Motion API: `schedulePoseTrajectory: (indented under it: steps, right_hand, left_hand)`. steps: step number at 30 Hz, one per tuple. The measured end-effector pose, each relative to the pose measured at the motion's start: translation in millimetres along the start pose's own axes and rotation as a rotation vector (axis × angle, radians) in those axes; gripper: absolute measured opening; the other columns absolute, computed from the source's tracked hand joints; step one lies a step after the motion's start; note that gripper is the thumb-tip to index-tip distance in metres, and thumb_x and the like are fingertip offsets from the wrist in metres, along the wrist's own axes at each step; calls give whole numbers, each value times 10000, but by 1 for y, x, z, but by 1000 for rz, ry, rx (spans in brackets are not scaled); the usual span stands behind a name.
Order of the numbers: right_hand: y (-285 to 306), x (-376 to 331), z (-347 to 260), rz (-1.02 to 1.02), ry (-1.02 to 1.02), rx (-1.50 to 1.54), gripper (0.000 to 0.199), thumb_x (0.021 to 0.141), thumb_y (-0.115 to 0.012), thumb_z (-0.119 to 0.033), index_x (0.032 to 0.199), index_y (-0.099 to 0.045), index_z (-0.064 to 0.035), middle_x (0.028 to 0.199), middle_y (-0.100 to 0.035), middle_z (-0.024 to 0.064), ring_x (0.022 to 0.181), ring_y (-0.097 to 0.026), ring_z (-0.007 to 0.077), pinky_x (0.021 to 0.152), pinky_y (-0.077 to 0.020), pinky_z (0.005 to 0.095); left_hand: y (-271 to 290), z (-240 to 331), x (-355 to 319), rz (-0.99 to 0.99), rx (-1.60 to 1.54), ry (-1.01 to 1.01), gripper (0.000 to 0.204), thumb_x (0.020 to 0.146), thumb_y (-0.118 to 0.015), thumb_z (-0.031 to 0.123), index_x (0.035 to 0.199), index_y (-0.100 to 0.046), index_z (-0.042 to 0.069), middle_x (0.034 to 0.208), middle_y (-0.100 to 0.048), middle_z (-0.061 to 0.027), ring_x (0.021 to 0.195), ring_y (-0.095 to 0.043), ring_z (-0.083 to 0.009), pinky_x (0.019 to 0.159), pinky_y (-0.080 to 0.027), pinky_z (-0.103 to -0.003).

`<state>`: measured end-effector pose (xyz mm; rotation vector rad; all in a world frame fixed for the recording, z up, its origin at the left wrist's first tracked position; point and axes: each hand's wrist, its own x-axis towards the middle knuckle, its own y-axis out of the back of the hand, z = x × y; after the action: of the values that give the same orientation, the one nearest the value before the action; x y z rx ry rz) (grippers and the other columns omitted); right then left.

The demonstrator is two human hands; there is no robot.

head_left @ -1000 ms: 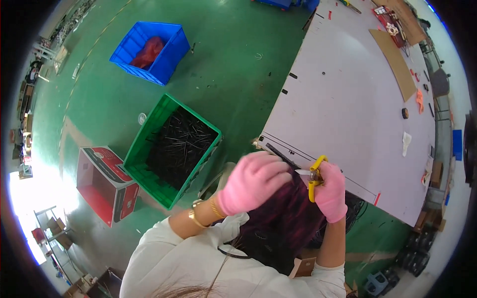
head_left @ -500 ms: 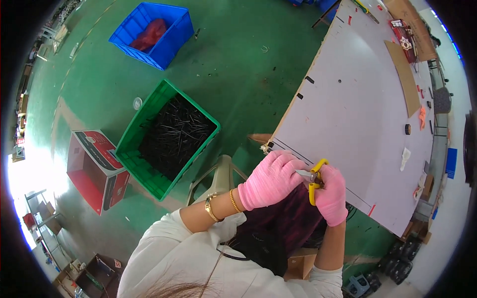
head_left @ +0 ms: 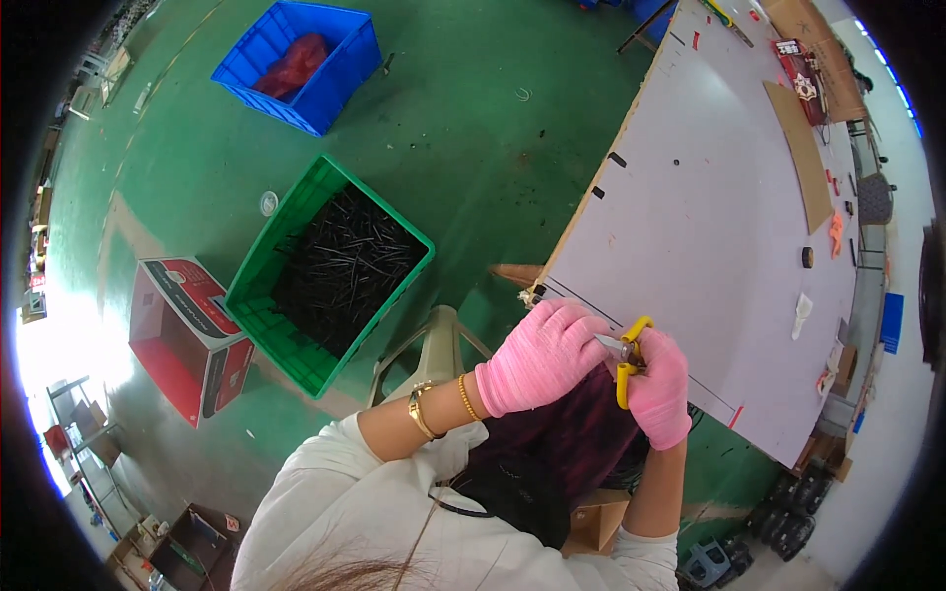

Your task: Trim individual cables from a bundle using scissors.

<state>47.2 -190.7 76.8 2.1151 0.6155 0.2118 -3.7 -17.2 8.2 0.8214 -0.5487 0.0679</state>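
Observation:
Both my hands wear pink knitted gloves and are close together over the table's near edge. My right hand [head_left: 658,387] is closed around a pair of small yellow-handled scissors [head_left: 623,382], whose short silver blades point left. The blade tips are right by the fingers of my left hand [head_left: 545,359]. Those fingers are curled and pressed together; whatever they pinch is hidden by the glove. A thin black strip [head_left: 581,307] lies along the edge of the white table [head_left: 709,256] beyond my hands.
A green crate [head_left: 286,357] full of thin black pieces stands left, beside a red-and-white carton [head_left: 172,345]. Farther off is a blue crate [head_left: 340,98] holding a red bag. A beige stool [head_left: 439,345] is near my left forearm. Cardboard [head_left: 800,158] and a tape roll [head_left: 808,257] lie on the table.
The scissors and both hands have shifted very slightly to the right. My grip looks the same, and the view has moved a little.

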Motion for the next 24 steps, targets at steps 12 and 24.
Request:
schedulePoseTrajectory:
  steps: [12, 24]
  right_hand:
    - [19, 3, -5, -47, -72, -47, 243, 768, -778, -159, 841, -607, -2, 713, -567, 195, 662, -544, 392, 592, -433, 424]
    - [4, -39, 28, 231, -15, -265, 266, 680, -823, -135, 768, -591, -40, 726, -589, 143, 660, -560, 351, 600, -445, 421]
  left_hand:
    - [4, -7, 4, -3, -163, 29, 302, 692, -745, 43, 954, -666, 173, 945, -623, 5, 928, -589, -251, 806, -471, -401]
    - [1, -1, 12, 57, -146, 58, 201, 710, -708, 39, 856, -638, 158, 894, -621, 0, 889, -589, -250, 803, -453, -409]
